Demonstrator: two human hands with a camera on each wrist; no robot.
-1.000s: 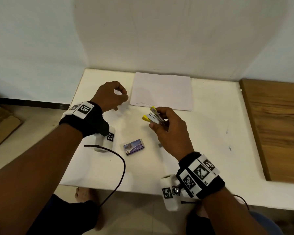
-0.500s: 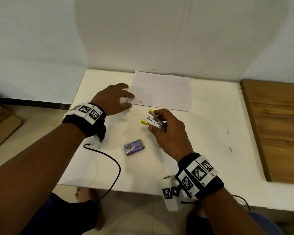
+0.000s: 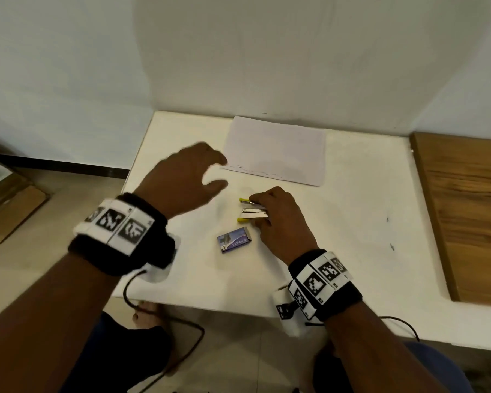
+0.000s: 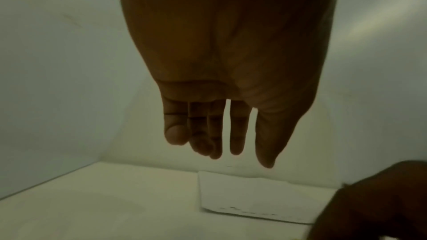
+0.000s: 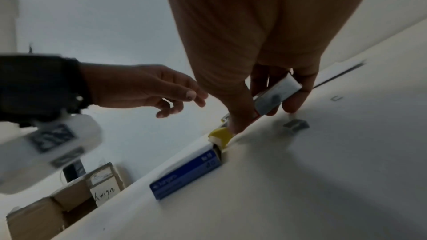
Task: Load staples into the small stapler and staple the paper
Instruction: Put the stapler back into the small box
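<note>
My right hand (image 3: 270, 215) grips the small stapler (image 3: 252, 210), metal with yellow ends, opened up and held low against the white table (image 3: 352, 236); the right wrist view shows the stapler (image 5: 275, 96) pinched between thumb and fingers. Just left of my right wrist lies the blue staple box (image 3: 234, 239), seen also as a blue box (image 5: 187, 172) close to the stapler's yellow tip. The white paper (image 3: 275, 150) lies flat at the back of the table. My left hand (image 3: 187, 180) hovers above the table left of the stapler, fingers relaxed, holding nothing; the left wrist view shows its fingers (image 4: 238, 130) straight.
A small strip of staples (image 5: 297, 125) and a loose staple (image 5: 336, 98) lie on the table by my right fingers. A wooden board (image 3: 465, 217) borders the table on the right. Cardboard boxes (image 3: 6, 194) sit on the floor at the left.
My left hand left the paper's edge and lifted back toward the stapler. My right hand lowered the stapler to the table.
</note>
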